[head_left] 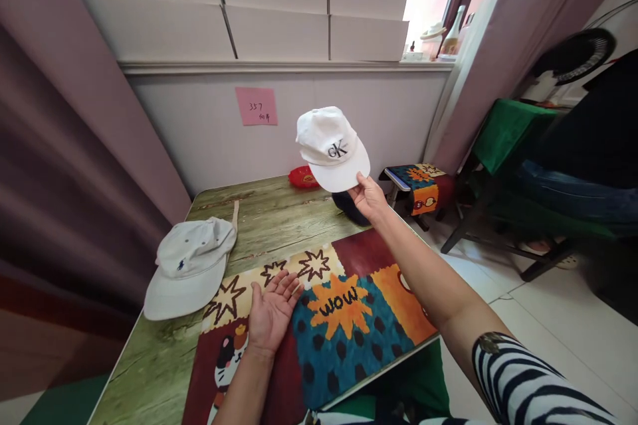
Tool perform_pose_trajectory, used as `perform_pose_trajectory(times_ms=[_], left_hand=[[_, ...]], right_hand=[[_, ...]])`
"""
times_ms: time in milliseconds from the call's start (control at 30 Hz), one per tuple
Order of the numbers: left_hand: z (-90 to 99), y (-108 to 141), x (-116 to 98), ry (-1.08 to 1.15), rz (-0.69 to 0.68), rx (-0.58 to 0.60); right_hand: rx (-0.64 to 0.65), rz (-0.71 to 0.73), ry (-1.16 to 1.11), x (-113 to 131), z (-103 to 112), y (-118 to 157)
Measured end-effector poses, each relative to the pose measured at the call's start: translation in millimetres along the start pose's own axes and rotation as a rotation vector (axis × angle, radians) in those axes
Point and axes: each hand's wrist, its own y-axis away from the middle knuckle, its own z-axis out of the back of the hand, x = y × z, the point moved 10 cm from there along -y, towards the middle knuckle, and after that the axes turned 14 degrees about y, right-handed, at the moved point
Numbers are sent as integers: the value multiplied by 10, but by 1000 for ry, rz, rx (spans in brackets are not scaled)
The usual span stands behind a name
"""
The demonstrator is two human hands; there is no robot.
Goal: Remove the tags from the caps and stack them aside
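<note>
Grips the white cap [331,146] by the brim with the right hand [367,198], closed with the thumb against the edge of the brim; holds it up above the far right part of the wooden-topped table [269,206], in front of the pale wall [199,119], with the crown up and the black CK lettering in view; shows the left hand [273,315] palm up and empty, with fingers open and slightly curved, over the patterned mat [343,362], beside the orange WOW burst; cannot tell from this view whether touching the mat; shows a second, off-white cap [192,265] at the left of the table, lying brim toward the near left, with a small dark logo on the crown and a strap sticking up behind; shows a dark item [351,209] partly hidden behind the right hand, and a red item [302,177] near the far edge; shows a pink note [256,106] on the wall; shows, well apart to the right, a small stand [421,179] with a similar patterned cover, a green cloth [511,133] and, blurred at the edge, a person [593,166] in dark clothing and jeans.
</note>
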Motion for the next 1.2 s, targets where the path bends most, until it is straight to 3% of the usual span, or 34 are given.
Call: perform_pose_trajectory(times_ms=[100, 200, 300, 533, 800, 1033, 1200], left_hand=[[-10, -1, 3, -7, 7, 4], [-18, -2, 21, -11, 31, 15], [-37, -4, 34, -39, 47, 16], [-58, -12, 42, -65, 54, 6], [-42, -21, 56, -42, 70, 6], [-21, -28, 89, -12, 98, 5], [-33, -20, 90, -42, 90, 23]], right_hand=[[-244, -85, 58, -234, 583, -238], [-374, -151, 92, -497, 1103, -253], [-439, -183, 114, -628, 1409, -281], [-481, -181, 166, -557, 1517, -485], [-616, -224, 404, -646, 1927, -202], [-566, -324, 505, -711, 2065, -163], [-512, -335, 468, -803, 2018, -195]])
